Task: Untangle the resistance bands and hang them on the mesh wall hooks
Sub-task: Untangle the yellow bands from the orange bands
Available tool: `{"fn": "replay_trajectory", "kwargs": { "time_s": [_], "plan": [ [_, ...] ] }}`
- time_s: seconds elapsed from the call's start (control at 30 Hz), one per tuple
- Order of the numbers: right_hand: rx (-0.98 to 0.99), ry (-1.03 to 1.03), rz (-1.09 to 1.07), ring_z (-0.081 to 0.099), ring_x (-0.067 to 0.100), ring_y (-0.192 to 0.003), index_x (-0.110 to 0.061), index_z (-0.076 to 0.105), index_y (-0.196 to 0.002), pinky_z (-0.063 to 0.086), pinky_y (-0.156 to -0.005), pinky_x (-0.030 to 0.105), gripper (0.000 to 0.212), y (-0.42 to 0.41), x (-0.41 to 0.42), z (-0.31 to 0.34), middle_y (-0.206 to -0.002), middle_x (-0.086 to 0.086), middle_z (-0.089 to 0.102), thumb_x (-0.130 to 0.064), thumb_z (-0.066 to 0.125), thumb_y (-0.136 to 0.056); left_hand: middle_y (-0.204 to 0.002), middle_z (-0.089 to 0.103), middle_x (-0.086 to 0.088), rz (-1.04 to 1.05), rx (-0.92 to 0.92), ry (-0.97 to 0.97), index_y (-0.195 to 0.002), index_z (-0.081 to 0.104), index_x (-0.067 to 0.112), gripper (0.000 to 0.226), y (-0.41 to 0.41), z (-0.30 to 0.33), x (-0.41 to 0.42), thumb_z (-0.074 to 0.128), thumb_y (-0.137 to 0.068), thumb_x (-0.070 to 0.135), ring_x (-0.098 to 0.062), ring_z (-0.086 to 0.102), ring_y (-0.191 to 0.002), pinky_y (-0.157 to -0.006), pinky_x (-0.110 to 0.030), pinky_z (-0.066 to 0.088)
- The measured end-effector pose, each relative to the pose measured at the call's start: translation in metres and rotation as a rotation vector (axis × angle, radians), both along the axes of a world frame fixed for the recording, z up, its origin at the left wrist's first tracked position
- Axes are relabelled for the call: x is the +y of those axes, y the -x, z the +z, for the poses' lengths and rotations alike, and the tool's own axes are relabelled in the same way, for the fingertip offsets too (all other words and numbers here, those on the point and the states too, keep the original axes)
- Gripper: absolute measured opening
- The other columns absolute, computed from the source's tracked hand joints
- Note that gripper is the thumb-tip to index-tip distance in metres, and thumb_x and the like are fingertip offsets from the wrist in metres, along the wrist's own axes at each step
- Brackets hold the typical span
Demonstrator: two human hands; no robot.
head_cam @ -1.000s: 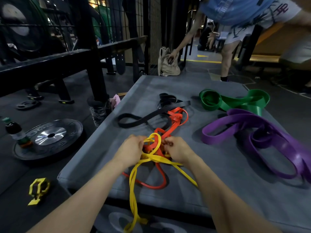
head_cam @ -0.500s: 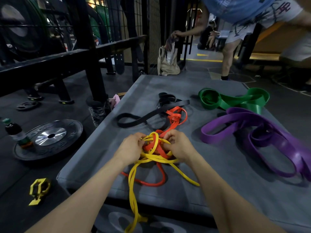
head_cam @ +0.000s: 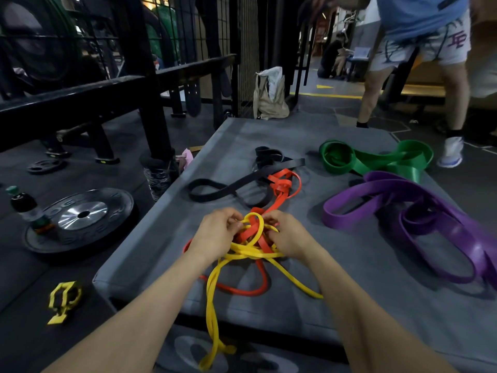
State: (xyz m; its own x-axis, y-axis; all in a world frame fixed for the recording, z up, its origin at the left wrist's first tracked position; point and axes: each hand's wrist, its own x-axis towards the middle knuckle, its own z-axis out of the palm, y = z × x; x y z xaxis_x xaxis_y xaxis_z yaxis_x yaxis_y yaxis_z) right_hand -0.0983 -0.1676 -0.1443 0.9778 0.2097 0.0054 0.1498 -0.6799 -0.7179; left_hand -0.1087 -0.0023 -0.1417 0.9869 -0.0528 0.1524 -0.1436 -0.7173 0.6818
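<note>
A: In the head view, what are the hands doing?

B: Both sit at centre frame on the knot. The left hand (head_cam: 215, 232) has its fingers curled round a loop of the yellow band (head_cam: 212, 300), and the right hand (head_cam: 289, 238) pinches into the same tangle where the yellow band crosses the orange band (head_cam: 282, 189).

A: Where do those bands run?

B: The yellow band trails toward the lower edge of the frame, over the near edge of the grey mat (head_cam: 349, 305). The orange band runs up toward the black band (head_cam: 215, 188), above centre, and the two overlap.

A: And the others?

B: The green band (head_cam: 376, 161) lies in the upper right, touching the purple band (head_cam: 430, 219) on the right; both are apart from the knot. At left, a weight plate (head_cam: 80, 219) lies on the floor with a bottle (head_cam: 25, 208) on it.
</note>
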Motion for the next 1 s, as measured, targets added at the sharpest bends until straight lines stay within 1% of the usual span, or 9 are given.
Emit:
{"fn": "replay_trajectory", "kwargs": {
  "time_s": [0.17, 0.27, 0.4, 0.5, 0.6, 0.73, 0.83, 0.93, 1.0],
  "plan": [
    [0.238, -0.374, 0.009, 0.052, 0.006, -0.051, -0.017, 0.067, -0.094, 0.043, -0.052, 0.016, 0.035, 0.003, -0.001, 0.004, -0.067, 0.001, 0.061, 0.003, 0.038, -0.091, -0.089, 0.066, 0.002, -0.010, -0.017, 0.070, -0.095, 0.062, 0.018, 0.007, -0.001, 0.000, -0.001, 0.059, -0.091, 0.013, -0.010, 0.063, -0.081, -0.061, -0.008, 0.042],
    [0.306, -0.497, 0.028, 0.043, 0.014, -0.055, -0.010, 0.066, -0.081, 0.036, -0.052, 0.024, 0.031, 0.000, 0.000, 0.000, -0.063, 0.007, 0.053, 0.003, 0.039, -0.090, -0.086, 0.065, 0.003, 0.016, -0.055, 0.063, -0.094, 0.063, 0.017, 0.006, -0.002, 0.001, 0.000, 0.061, -0.090, 0.014, -0.008, 0.060, -0.077, -0.058, -0.008, 0.042],
    [0.324, -0.578, 0.063, 0.045, 0.010, -0.054, -0.008, 0.067, -0.085, 0.037, -0.055, 0.023, 0.024, -0.002, -0.003, -0.001, -0.062, 0.004, 0.052, 0.000, 0.045, -0.092, -0.088, 0.065, 0.002, 0.054, -0.059, 0.071, -0.091, 0.063, 0.019, 0.004, -0.005, 0.001, 0.002, 0.061, -0.089, 0.016, -0.009, 0.060, -0.077, -0.058, -0.008, 0.040],
    [0.251, -0.559, 0.008, 0.046, 0.010, -0.052, -0.013, 0.066, -0.079, 0.040, -0.052, 0.021, 0.022, -0.001, -0.003, 0.001, -0.057, 0.002, 0.051, -0.005, 0.051, -0.093, -0.098, 0.057, 0.004, 0.061, -0.118, 0.107, -0.102, 0.062, 0.020, 0.012, -0.005, 0.004, -0.001, 0.056, -0.092, 0.018, -0.008, 0.060, -0.085, -0.075, -0.018, 0.045],
    [0.108, -0.412, -0.008, 0.046, 0.002, -0.043, -0.002, 0.067, -0.083, 0.040, -0.048, 0.019, 0.014, 0.001, 0.005, 0.008, -0.053, -0.003, 0.052, -0.003, 0.055, -0.091, -0.108, 0.046, 0.005, -0.021, -0.180, 0.259, -0.115, 0.058, 0.019, 0.023, 0.001, 0.014, -0.011, 0.051, -0.093, 0.023, 0.001, 0.053, -0.090, -0.088, -0.017, 0.040],
    [-0.062, -0.319, -0.023, 0.047, 0.003, -0.050, -0.006, 0.067, -0.080, 0.041, -0.052, 0.017, 0.015, 0.000, 0.012, 0.015, -0.059, -0.002, 0.055, 0.001, 0.055, -0.087, -0.105, 0.055, 0.009, -0.174, -0.159, 0.029, -0.114, 0.060, 0.021, 0.045, 0.001, 0.011, -0.014, 0.051, -0.078, 0.047, -0.008, 0.054, -0.103, -0.091, -0.024, 0.041],
    [0.018, -0.566, -0.044, 0.048, 0.003, -0.048, -0.009, 0.066, -0.078, 0.043, -0.053, 0.019, 0.013, 0.001, 0.006, 0.018, -0.061, 0.004, 0.056, -0.004, 0.059, -0.088, -0.103, 0.057, 0.006, -0.149, -0.089, -0.057, -0.110, 0.060, 0.024, 0.033, -0.003, 0.007, -0.006, 0.060, -0.080, 0.039, -0.017, 0.055, -0.104, -0.090, -0.036, 0.044],
    [0.094, -0.939, -0.118, 0.047, 0.005, -0.044, -0.009, 0.063, -0.079, 0.041, -0.049, 0.019, 0.018, 0.001, -0.005, 0.023, -0.052, -0.001, 0.054, -0.003, 0.052, -0.092, -0.084, 0.050, 0.009, -0.133, -0.089, -0.190, -0.079, 0.052, 0.030, 0.012, -0.003, 0.007, -0.001, 0.063, -0.081, 0.036, -0.019, 0.050, -0.091, -0.078, -0.034, 0.042],
    [0.138, -1.183, -0.224, 0.046, 0.001, -0.042, -0.009, 0.061, -0.079, 0.039, -0.047, 0.015, 0.020, -0.001, -0.016, 0.027, -0.046, -0.008, 0.053, -0.005, 0.048, -0.094, -0.073, 0.043, 0.007, -0.111, -0.065, -0.194, -0.064, 0.040, 0.027, 0.027, -0.001, 0.009, -0.001, 0.062, -0.080, 0.031, -0.021, 0.047, -0.082, -0.070, -0.034, 0.039]
  ]
}}
